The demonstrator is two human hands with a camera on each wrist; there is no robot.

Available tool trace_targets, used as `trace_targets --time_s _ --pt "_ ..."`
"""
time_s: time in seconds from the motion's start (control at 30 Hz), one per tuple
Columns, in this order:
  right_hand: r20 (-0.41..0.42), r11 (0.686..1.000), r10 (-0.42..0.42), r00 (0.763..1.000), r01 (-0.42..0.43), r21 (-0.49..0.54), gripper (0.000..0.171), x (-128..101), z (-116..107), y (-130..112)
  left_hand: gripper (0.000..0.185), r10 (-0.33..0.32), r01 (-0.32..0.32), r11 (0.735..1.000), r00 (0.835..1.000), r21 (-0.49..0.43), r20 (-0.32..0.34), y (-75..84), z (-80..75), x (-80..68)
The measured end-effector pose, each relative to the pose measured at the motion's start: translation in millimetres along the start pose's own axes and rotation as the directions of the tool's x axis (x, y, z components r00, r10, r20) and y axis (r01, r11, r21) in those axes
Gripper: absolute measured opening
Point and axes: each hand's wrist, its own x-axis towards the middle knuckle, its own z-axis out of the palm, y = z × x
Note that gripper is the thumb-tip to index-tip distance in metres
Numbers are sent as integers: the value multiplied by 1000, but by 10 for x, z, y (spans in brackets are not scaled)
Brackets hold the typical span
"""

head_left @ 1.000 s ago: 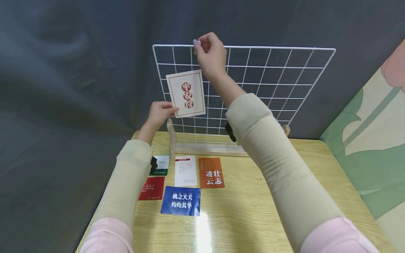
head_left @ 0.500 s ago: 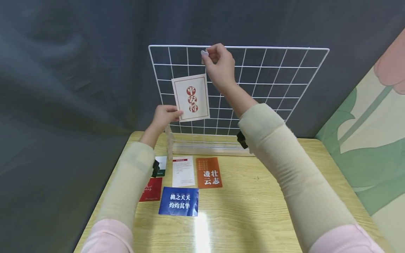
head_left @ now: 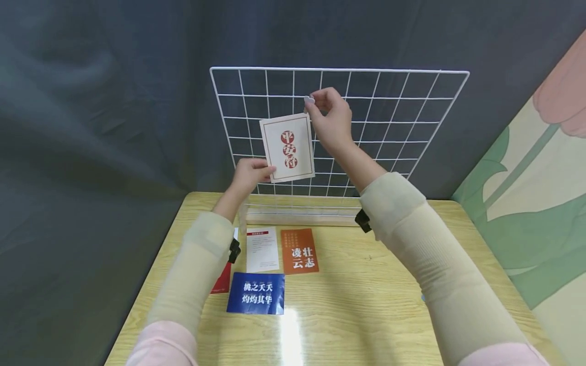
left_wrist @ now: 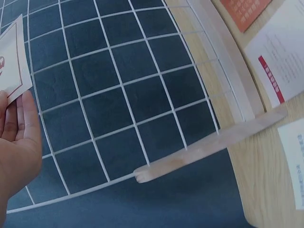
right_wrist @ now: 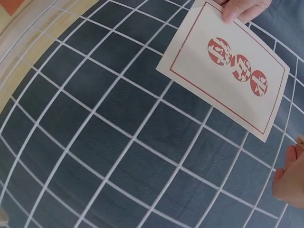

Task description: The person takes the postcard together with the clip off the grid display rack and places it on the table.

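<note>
Head view: the left hand (head_left: 249, 175) pinches the lower left corner of a cream card (head_left: 287, 148) with three red seals, holding it flat against the white wire grid (head_left: 389, 109); the right hand (head_left: 331, 119) sits at the card's upper right corner, its fingers curled round a small pale clip (head_left: 310, 100) just above the card's top edge; the grid stands upright in a wooden base (head_left: 302, 216) at the back of the worktop (head_left: 366, 305), where a blue card (head_left: 256, 294), an orange card (head_left: 299, 251) and a white card (head_left: 263, 249) lie well apart from the hands.

Left wrist view: the cream card's corner (left_wrist: 12, 61) rests on the fingers (left_wrist: 19, 128), which lie nearly straight behind it; the thumb is out of frame; the grid's wires (left_wrist: 123, 90) fill the rest.

Right wrist view: the cream card (right_wrist: 228, 66) lies tilted across the grid, pinched at one corner by the left hand's fingers (right_wrist: 240, 7); only a sliver of the right hand (right_wrist: 289, 180) shows, so its grip cannot be read here.

The card looks light, thin and fairly stiff, likely to crease if squeezed hard; its edges and corners seem the best hold, clear of the print.
</note>
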Motion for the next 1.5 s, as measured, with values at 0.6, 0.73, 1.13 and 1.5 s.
trace_targets --time_s 0.6,0.73,1.13,1.5 --pt "-90 997 74 993 -75 -4 17 -377 -370 574 19 -59 60 996 998 -72 20 -267 323 -75" --pt "-86 995 99 991 -99 -1 17 -462 -423 666 18 -51 54 992 998 -111 34 -337 416 -97" --pt "-78 994 112 991 -112 8 19 -774 -522 904 16 -50 56 994 997 -99 65 -532 639 -175" --pt "-62 983 184 981 -184 -2 20 -1016 -579 1099 14 -130 138 986 988 -93 85 -739 826 -298"
